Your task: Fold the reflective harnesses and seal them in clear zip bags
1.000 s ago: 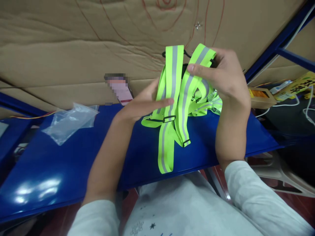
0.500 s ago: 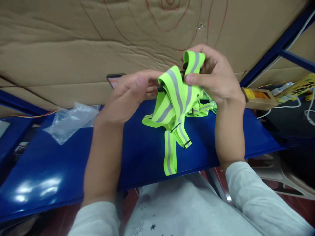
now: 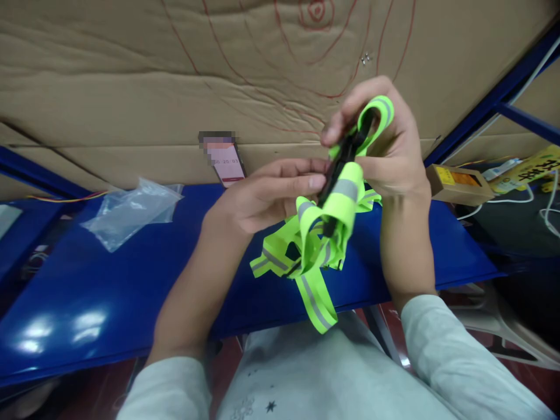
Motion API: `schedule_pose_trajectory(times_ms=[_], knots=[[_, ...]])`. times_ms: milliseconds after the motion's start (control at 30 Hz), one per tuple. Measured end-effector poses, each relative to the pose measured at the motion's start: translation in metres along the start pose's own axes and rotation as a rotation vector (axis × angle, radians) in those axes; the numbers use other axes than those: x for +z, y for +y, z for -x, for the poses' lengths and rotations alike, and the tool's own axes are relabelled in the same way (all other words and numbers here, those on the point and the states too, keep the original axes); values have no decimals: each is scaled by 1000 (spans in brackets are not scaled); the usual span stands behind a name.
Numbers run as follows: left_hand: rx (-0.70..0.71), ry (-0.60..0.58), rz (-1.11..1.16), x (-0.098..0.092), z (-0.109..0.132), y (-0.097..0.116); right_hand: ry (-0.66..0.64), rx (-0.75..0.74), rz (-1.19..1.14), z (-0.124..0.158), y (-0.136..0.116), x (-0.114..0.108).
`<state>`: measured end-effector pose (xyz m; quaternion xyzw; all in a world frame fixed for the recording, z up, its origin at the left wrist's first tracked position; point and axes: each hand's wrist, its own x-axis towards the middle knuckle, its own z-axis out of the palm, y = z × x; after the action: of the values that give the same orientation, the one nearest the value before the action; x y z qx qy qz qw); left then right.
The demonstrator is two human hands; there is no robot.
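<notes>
Neon yellow-green webbing with a grey reflective stripe, a reflective harness [image 3: 315, 303], hangs bunched above the blue table. My left hand [image 3: 280, 186] pinches the black plastic buckle [image 3: 339, 166] from the left, thumb on top. Around the buckle's upper end and a loop of the strap, my right hand [image 3: 385, 140] is closed. Both hands are raised in front of the cardboard. Loose strap ends dangle below toward the table's front edge. Part of the buckle is covered by fingers and webbing, and some motion blur softens it.
A clear plastic bag [image 3: 131, 213] lies on the blue table [image 3: 109, 291] to the left. Behind my left hand a phone [image 3: 225, 160] leans on the cardboard [image 3: 109, 105]. At right are a small cardboard box [image 3: 459, 184], a yellow package [image 3: 527, 169] and white cables.
The straps have turned so the black buckle now faces me. My left hand moved right and down, onto the buckle. More of the phone shows behind it.
</notes>
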<state>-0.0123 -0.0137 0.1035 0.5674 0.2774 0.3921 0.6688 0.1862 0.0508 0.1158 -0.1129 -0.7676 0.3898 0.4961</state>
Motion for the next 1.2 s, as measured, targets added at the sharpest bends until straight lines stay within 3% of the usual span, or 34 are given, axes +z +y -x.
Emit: schedule_pose_trajectory(times_ms=[67, 133, 233, 300, 467, 633, 733, 833, 900, 933, 1033, 1100, 1200], knots=[[24, 65, 41, 2, -4, -1, 35, -70, 78, 0, -4, -2], [100, 202, 17, 0, -7, -2, 96, -100, 210, 0, -9, -3], [268, 430, -34, -4, -11, -4, 211, -64, 312, 1, -17, -3], [319, 498, -49, -6, -12, -4, 216, -40, 310, 2, -20, -1], [348, 485, -32, 1, -12, -4, 139, -49, 268, 1, -16, 10], [391, 533, -56, 5, -21, -18, 132, 87, 159, -1, -2, 14], [395, 529, -356, -2, -19, -21, 113, 211, 212, 0, -2, 8], [571, 576, -657, -12, -9, -10, 33, 316, 164, 2, -12, 0], [699, 511, -598, -15, -2, 0, -61, 341, 97, 3, -19, -2], [697, 430, -517, -15, 0, 3, -116, 332, 60, 4, -22, -2], [454, 182, -367, -13, 2, 6, -245, 253, -35, 5, -26, 2], [359, 153, -356, -12, 1, 2, -209, 195, -21, 6, -28, 7], [422, 186, -327, -15, 1, 1, -67, 138, 82, 6, -31, 13]])
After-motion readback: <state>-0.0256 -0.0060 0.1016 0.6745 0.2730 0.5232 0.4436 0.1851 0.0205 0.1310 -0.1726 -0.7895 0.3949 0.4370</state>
